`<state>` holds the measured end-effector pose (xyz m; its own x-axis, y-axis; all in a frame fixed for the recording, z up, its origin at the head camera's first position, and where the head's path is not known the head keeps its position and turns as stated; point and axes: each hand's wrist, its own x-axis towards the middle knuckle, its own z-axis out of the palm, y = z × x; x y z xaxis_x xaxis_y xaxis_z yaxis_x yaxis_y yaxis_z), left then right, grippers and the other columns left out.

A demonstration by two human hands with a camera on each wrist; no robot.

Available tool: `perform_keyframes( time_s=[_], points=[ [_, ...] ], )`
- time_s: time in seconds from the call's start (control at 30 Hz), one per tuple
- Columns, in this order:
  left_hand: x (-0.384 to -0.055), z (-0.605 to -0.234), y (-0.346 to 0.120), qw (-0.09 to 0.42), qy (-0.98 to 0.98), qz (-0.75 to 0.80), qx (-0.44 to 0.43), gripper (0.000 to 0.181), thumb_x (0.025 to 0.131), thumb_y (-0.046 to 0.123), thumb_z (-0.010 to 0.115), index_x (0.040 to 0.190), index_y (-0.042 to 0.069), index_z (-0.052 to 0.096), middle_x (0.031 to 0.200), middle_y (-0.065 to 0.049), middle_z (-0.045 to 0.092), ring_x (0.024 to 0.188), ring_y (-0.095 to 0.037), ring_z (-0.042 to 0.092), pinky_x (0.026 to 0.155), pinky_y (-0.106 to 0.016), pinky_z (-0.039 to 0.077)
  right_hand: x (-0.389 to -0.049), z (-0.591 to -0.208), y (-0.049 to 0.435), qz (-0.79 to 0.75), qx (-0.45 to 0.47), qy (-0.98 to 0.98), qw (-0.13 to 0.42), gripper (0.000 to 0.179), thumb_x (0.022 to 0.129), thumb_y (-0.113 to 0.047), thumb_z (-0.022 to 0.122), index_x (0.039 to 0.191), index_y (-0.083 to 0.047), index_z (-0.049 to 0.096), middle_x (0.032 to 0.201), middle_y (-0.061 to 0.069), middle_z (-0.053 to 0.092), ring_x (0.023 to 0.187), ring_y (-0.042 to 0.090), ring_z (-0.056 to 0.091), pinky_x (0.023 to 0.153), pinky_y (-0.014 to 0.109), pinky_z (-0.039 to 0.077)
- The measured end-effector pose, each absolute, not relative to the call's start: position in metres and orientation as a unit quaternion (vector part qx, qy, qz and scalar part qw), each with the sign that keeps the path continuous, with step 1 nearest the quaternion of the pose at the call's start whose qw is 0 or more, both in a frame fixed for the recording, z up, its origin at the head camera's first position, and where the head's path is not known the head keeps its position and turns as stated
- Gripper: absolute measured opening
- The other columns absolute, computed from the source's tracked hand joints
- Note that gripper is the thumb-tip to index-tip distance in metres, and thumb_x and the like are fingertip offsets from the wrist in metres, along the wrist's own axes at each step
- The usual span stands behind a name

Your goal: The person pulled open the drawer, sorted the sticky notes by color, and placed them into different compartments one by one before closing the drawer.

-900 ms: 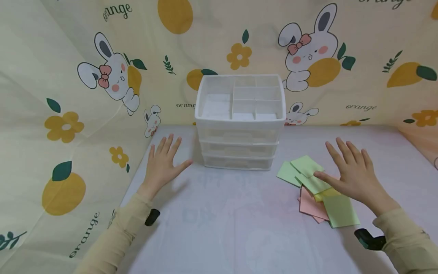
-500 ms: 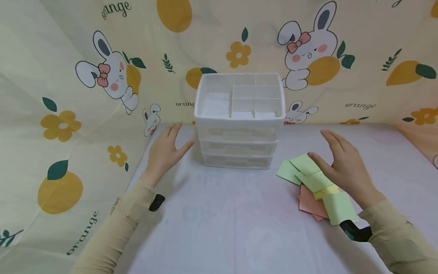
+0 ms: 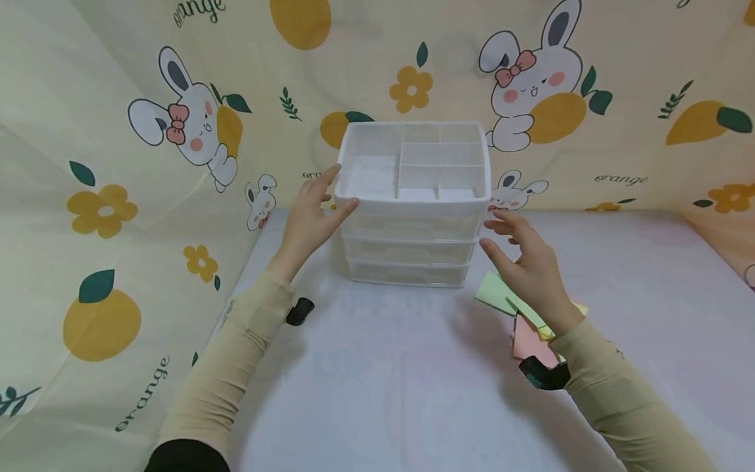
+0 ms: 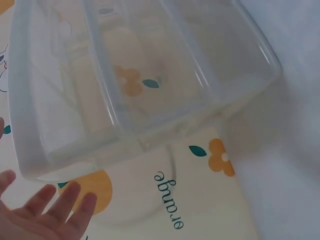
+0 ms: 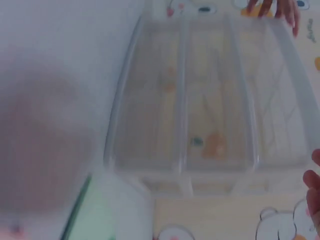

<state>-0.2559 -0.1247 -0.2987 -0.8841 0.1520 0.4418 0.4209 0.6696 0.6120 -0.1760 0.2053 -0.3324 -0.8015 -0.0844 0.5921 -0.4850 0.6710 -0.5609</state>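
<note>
A white drawer organizer (image 3: pixel 413 226) with three translucent drawers stands upright near the back of the table, its top tray divided into compartments. My left hand (image 3: pixel 307 219) is at its upper left edge, thumb and fingertips right at the rim, fingers spread. In the left wrist view, the fingers (image 4: pixel 60 207) of that hand lie beside the organizer's top corner. To the right of the organizer, my right hand (image 3: pixel 531 272) points its loosely bent fingers at the side wall and holds nothing. Green, pink and yellow sticky notes (image 3: pixel 531 337) lie partly hidden under my right hand and wrist.
The white tabletop (image 3: pixel 389 380) reaches back to a cloth backdrop (image 3: pixel 448 59) printed with rabbits and oranges, close behind the organizer. More backdrop cloth (image 3: pixel 53 314) rises along the left side.
Both hands have moved inward to the organizer, the left one up and right to the rim, the right one leftward over the sticky notes. The organizer and notes have stayed put.
</note>
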Motion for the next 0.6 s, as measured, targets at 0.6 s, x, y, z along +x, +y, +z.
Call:
perform_keyframes(
  time_s=[0.6],
  points=[
    [-0.262,-0.302,-0.106,0.194,-0.883,-0.403,-0.143,0.053,0.078,0.042,0.072,0.119,0.012,0.058,0.126,-0.007,0.059,0.083,-0.025,0.064,0.074,-0.034,0.054,-0.202,-0.353,0.134,0.717,0.066,-0.692,-0.051,0.031,0.095,-0.029,0.053,0.120,-0.009,0.053,0.110,-0.014,0.062,0.103,0.013,0.058,0.090,0.033,0.042]
  ],
)
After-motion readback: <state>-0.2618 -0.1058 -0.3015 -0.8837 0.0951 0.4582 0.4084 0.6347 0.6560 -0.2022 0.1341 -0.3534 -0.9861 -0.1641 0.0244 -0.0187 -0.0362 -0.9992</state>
